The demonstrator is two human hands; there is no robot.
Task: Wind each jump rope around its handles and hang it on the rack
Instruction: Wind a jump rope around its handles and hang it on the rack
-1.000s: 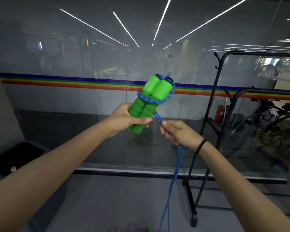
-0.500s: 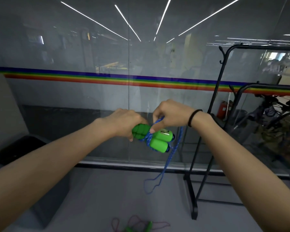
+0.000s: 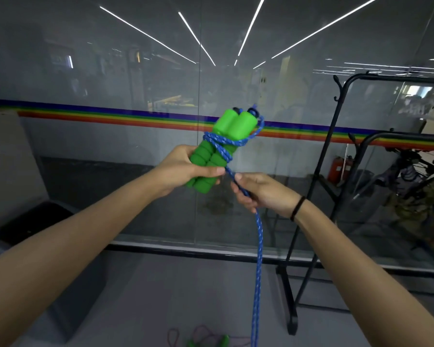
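While both forearms stretch forward from the lower corners of the view, the left hand (image 3: 186, 169) curls its fingers and thumb round the lower ends of the two green handles (image 3: 223, 144), gripping them side by side with their capped ends up and tilted a little to the right; the right hand (image 3: 263, 191), just below and to the right of the handles, pinches the blue rope (image 3: 258, 259) between thumb and curled fingers, with a black band (image 3: 297, 207) round its wrist; behind the handles runs a glass wall (image 3: 135, 71) with a rainbow stripe (image 3: 110, 116) across it; to the right of the handles and farther back stands the black rack (image 3: 336, 146), its lower uprights partly crossed by the right forearm; a red fire extinguisher (image 3: 336, 167) and a bicycle (image 3: 411, 171) show beyond the glass, right of the handles; well below the handles, on the floor, lies a second jump rope (image 3: 211, 340) with green handles, cut off by the bottom edge; the blue rope crosses round the middle of the handles in a few turns just above the left hand's fingers, runs down from there into the right hand's pinch, and hangs from that hand as a doubled strand towards the floor.
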